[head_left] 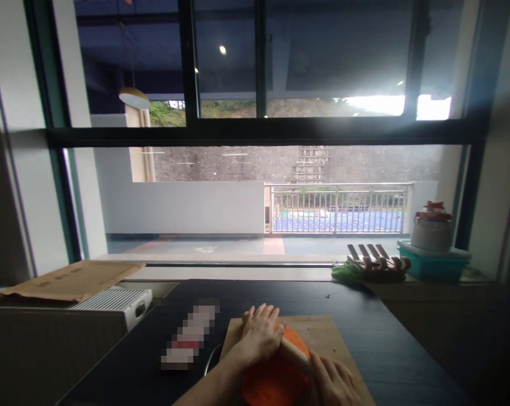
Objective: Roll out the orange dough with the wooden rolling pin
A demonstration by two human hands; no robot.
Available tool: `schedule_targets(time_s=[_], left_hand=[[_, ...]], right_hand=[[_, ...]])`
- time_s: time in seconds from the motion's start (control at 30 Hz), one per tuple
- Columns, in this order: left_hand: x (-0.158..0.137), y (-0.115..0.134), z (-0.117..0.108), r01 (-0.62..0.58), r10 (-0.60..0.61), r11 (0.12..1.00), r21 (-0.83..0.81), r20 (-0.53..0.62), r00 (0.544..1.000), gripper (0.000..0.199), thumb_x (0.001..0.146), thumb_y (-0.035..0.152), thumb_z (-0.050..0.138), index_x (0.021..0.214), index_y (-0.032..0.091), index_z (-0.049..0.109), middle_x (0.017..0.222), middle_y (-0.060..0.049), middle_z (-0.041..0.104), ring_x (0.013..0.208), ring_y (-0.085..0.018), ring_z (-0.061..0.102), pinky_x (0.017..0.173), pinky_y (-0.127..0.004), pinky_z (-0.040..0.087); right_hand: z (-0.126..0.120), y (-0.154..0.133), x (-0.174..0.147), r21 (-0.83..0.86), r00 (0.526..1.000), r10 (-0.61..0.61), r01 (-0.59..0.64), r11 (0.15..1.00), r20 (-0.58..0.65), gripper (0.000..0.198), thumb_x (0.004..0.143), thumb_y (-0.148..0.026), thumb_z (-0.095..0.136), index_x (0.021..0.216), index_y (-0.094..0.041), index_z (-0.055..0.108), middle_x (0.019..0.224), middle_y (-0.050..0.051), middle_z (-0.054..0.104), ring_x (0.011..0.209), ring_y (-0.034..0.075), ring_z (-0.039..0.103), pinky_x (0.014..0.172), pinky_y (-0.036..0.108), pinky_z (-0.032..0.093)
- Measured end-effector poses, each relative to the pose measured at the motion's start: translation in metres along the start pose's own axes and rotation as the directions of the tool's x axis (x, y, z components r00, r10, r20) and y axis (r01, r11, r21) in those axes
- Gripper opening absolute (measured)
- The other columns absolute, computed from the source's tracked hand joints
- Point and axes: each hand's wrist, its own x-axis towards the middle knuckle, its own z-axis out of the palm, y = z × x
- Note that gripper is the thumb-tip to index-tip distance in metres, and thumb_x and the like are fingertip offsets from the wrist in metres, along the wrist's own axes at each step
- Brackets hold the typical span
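Orange dough-like sheet [274, 383] lies on a wooden board [322, 327], and a pale wooden rolling pin [295, 354] crosses it at a slant. Over the pin's far left end is my left hand [261, 332], its fingers reaching forward across the wood. My right hand [334, 379] covers the near right end, palm down. Both hands hold the pin from above; their palms and the pin's right end are hidden. Part of the orange sheet shows beyond the pin, the larger part on the near side.
The board rests on a dark table [390, 349]. A pixelated long object [191, 335] is left of it, with a curved metal rim [212, 361] nearby. On the sill stand a teal box [435, 262], a white jar [432, 231] and a brown rack [376, 260]. A brown envelope [73, 279] lies left.
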Motion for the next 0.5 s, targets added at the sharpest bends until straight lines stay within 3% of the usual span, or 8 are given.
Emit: schedule_targets(time_s=[0.1,0.27,0.37,0.5], left_hand=[[0.043,0.019,0.002,0.0,0.0,1.0,-0.003,0.039,0.999,0.064,0.091,0.052,0.014,0.134,0.018,0.047,0.138,-0.01,0.049,0.133,-0.029,0.032,0.109,-0.055,0.018],[0.094,0.039,0.009,0.056,-0.051,0.997,-0.047,0.115,0.992,0.067,0.089,0.057,0.016,0.128,0.016,0.052,0.135,-0.015,0.05,0.127,-0.032,0.04,0.104,-0.06,0.023],[0.093,0.037,0.011,0.028,-0.021,0.998,-0.061,0.102,0.995,0.065,0.089,0.057,0.017,0.129,0.018,0.051,0.137,-0.014,0.05,0.13,-0.031,0.037,0.106,-0.059,0.021],[0.058,0.018,0.007,-0.066,0.068,0.997,-0.029,0.09,0.994,0.056,0.091,0.049,0.02,0.135,0.024,0.045,0.145,-0.009,0.041,0.137,-0.028,0.026,0.107,-0.058,0.016]], right_hand=[[0.002,0.023,0.006,0.049,0.996,0.028,-0.032,0.998,0.08,0.028,0.085,-0.029,0.047,0.111,-0.025,0.058,0.086,-0.001,0.07,0.072,0.014,0.067,0.064,0.024,0.05],[0.025,0.029,-0.005,0.188,0.942,0.334,-0.327,0.926,-0.005,0.037,0.093,-0.041,0.034,0.108,-0.024,0.063,0.095,0.005,0.069,0.081,0.018,0.067,0.068,0.026,0.052],[0.021,0.025,-0.007,0.3,0.909,0.416,-0.405,0.863,0.03,0.042,0.093,-0.049,0.034,0.104,-0.025,0.066,0.097,0.006,0.069,0.086,0.019,0.067,0.075,0.028,0.052],[-0.005,0.019,0.006,0.445,0.855,0.458,-0.517,0.731,0.241,0.046,0.091,-0.052,0.034,0.095,-0.022,0.069,0.094,0.006,0.07,0.087,0.019,0.065,0.078,0.027,0.051]])
